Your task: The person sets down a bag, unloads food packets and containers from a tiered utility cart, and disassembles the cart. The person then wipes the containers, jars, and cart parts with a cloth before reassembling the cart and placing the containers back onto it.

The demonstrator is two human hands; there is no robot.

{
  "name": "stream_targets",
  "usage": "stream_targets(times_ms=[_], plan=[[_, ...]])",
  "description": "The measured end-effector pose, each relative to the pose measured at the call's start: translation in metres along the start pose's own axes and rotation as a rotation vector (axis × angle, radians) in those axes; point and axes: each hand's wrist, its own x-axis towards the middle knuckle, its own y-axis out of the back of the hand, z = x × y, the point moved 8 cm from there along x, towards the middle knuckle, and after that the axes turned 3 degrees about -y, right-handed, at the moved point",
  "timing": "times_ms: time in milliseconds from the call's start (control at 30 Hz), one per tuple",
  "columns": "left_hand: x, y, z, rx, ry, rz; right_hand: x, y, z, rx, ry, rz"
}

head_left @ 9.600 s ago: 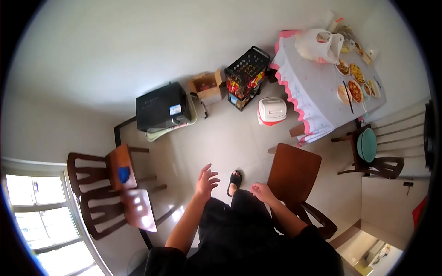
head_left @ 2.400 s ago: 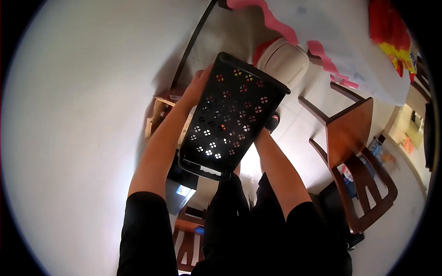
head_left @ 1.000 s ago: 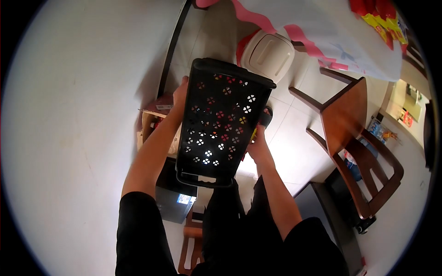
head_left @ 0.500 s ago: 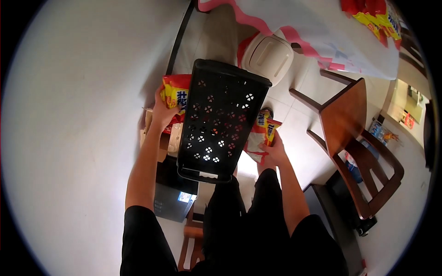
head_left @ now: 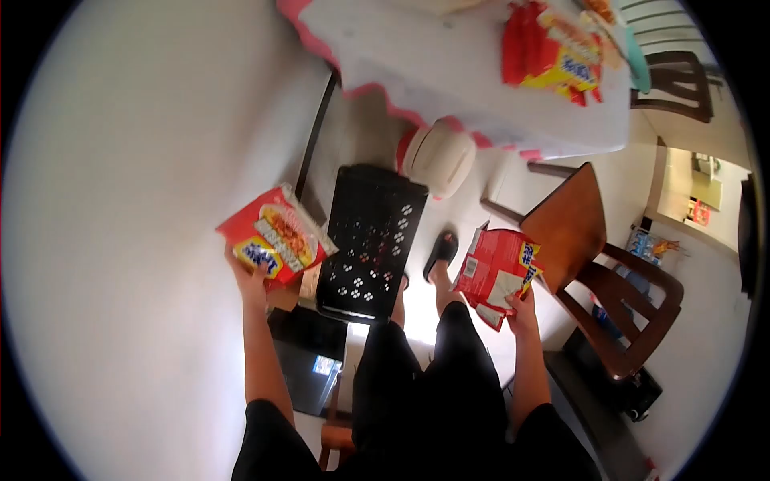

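My left hand (head_left: 250, 276) is closed on the lower edge of a red instant noodle packet (head_left: 282, 231), whose front shows a noodle picture and a yellow label. That packet is held up just left of a black plastic rack (head_left: 337, 240) with clover-shaped holes in its top. On the other side, my right hand (head_left: 521, 313) grips a second red noodle packet (head_left: 489, 264) by its lower right corner. Its back, with a barcode, faces me. Both packets are above the floor and apart from each other.
A table with a white, pink-edged cloth (head_left: 449, 68) stands ahead, bearing more red and yellow packets (head_left: 561, 60). A cream-lidded bin (head_left: 441, 156) sits beyond the rack. To the right is a wooden chair (head_left: 571, 220); a dark glossy cabinet (head_left: 301, 345) is at lower left.
Both packets have been raised and moved outward from beside the rack, left one leftward, right one rightward. My view has shifted, showing more of the table and its packets.
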Motion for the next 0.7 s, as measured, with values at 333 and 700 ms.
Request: stream_targets(times_ms=[333, 700], plan=[[-0.079, -0.144, 0.098, -0.640, 0.179, -0.308, -0.042, -0.043, -0.155, 0.351, 0.312, -0.247], [-0.009, -0.400, 0.167, -0.468, 0.089, -0.404, 0.037, -0.018, -0.416, -0.271, 0.776, 0.209]])
